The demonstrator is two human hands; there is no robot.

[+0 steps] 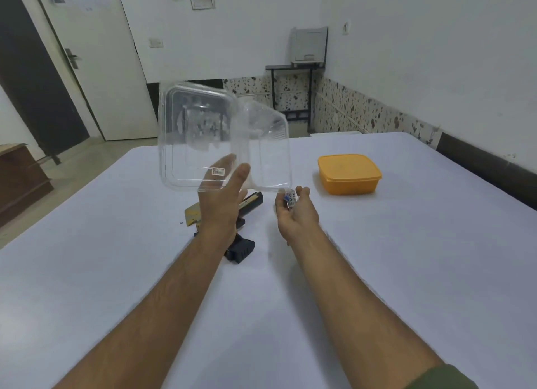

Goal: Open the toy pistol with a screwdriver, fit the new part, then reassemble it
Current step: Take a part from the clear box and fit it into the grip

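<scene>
The clamshell container above the left hand's fingers is clear, with a small white label printed in red and dark marks. The toy pistol beneath that hand is black, with a yellow part showing beside it. The small piece at the right hand's fingers shows blue and white. Beyond them sits an orange lidded box on the pale lavender-white bench.

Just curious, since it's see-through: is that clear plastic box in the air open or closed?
Open. The clear plastic box, held up by the left hand, has its lid swung apart from the tray.
</scene>
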